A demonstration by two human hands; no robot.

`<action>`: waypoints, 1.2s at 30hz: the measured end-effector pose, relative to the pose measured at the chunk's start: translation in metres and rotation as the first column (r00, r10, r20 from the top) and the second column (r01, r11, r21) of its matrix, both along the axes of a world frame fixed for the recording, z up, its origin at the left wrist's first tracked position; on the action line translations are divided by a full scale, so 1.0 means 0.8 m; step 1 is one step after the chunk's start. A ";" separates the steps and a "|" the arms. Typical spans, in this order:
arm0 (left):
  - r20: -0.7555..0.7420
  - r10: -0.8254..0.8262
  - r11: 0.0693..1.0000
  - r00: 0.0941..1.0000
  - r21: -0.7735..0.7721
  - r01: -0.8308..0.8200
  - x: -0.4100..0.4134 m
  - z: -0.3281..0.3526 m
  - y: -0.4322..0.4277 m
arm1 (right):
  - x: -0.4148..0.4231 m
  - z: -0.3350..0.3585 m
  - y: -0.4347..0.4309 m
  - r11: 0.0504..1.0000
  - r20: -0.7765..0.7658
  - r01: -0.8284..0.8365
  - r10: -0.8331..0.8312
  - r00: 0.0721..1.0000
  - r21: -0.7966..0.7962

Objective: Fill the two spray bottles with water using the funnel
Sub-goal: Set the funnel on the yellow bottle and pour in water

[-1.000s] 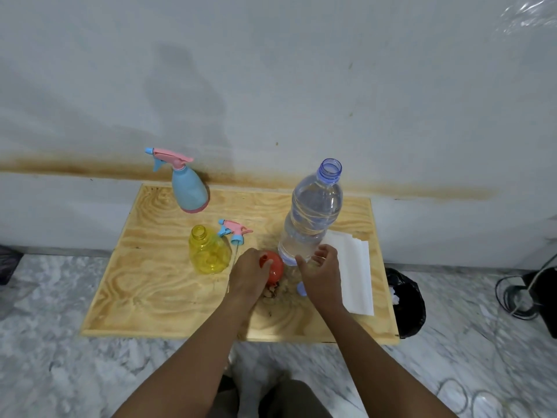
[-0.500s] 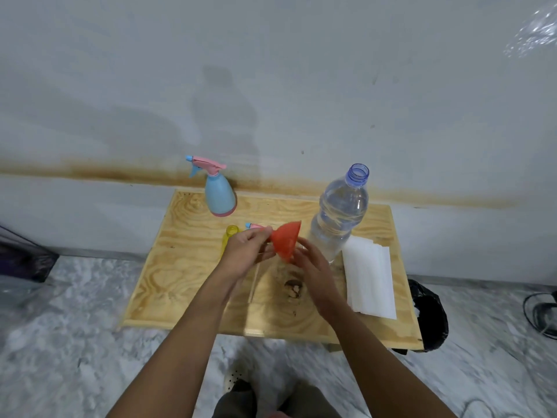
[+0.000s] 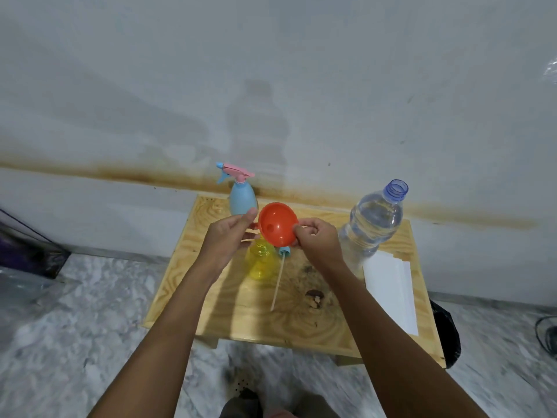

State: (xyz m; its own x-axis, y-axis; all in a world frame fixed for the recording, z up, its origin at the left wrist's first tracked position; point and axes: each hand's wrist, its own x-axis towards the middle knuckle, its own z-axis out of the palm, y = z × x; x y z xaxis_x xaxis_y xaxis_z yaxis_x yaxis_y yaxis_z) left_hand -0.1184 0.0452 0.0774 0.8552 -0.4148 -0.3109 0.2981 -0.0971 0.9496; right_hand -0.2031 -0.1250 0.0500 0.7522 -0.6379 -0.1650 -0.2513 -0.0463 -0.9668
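We've got the funnel point(image 3: 277, 224) pinched at the rim from both sides, left hand point(image 3: 229, 236) on one edge and right hand point(image 3: 316, 241) on the other. It's just above the open yellow bottle point(image 3: 260, 263) on the wooden table point(image 3: 229, 312), whose spray head point(image 3: 278, 279) lies beside it.

Tip: level the rim and centre the spout over the neck before letting go. Right now the wide mouth tilts toward us, so the axis leans, with the spout pointing down and away.

Further back are the uncapped water bottle point(image 3: 373, 224) and the blue spray bottle point(image 3: 242, 200) by the wall, top on.
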 end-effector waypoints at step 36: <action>-0.028 0.192 0.981 0.981 0.033 -0.191 -0.007 -0.041 0.000 | -0.044 -0.023 0.008 0.915 -0.088 0.170 -0.215 0.973 -0.366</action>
